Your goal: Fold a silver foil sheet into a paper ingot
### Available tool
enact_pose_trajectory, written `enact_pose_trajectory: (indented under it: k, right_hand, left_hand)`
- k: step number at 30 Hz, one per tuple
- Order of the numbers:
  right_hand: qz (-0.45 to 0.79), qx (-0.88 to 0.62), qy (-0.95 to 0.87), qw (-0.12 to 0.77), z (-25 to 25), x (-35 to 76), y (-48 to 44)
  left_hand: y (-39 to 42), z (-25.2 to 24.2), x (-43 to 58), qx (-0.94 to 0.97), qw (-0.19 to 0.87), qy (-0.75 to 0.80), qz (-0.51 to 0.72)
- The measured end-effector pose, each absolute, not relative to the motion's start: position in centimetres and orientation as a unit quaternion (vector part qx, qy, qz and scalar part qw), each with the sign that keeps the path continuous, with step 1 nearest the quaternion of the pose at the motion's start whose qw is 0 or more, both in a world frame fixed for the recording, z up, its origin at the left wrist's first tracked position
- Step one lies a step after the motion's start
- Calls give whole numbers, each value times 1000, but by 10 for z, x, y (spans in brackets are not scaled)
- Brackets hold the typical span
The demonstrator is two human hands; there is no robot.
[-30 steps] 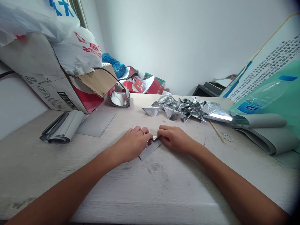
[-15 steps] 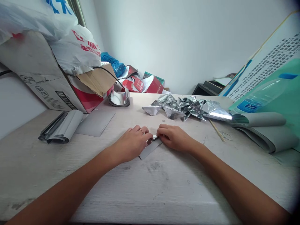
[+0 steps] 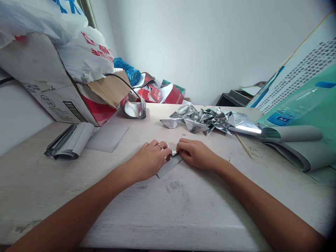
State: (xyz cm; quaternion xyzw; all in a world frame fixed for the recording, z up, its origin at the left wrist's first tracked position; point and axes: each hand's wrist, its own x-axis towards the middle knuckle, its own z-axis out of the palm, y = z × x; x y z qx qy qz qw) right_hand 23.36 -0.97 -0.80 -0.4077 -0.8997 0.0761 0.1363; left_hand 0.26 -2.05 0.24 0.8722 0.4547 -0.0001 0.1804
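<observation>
A small folded sheet [image 3: 168, 168], grey outside and shiny silver inside, lies flat at the middle of the table between my hands. My left hand [image 3: 152, 159], a ring on one finger, is closed on its upper left part. At its upper right end, the curled fingers of my right hand [image 3: 195, 153] pinch the fold. Both sets of fingertips are partly hidden. Beyond them sits a pile of folded silver foil shapes [image 3: 195, 125]. To the left lies a flat grey sheet [image 3: 107, 137], beside a rolled stack of grey sheets [image 3: 75, 141].
A coiled silver strip [image 3: 133, 109] stands at the back left, near a cardboard box [image 3: 55, 98] with plastic bags [image 3: 86, 57] on it. On the right are a wooden stick [image 3: 244, 146], a rubber band [image 3: 255, 151], bent grey sheets [image 3: 301, 147] and a plastic bottle [image 3: 291, 108].
The view has shifted very slightly. Both hands keep the same hold on the folded sheet, and nothing else visibly moves.
</observation>
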Motion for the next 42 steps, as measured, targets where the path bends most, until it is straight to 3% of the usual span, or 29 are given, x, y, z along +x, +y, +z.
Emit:
enact_pose_trajectory:
  k: [42]
  right_hand:
    - [98, -418, -893, 134, -6, 232, -11]
  left_hand:
    - [-20, 0, 1, 895, 123, 429, 12]
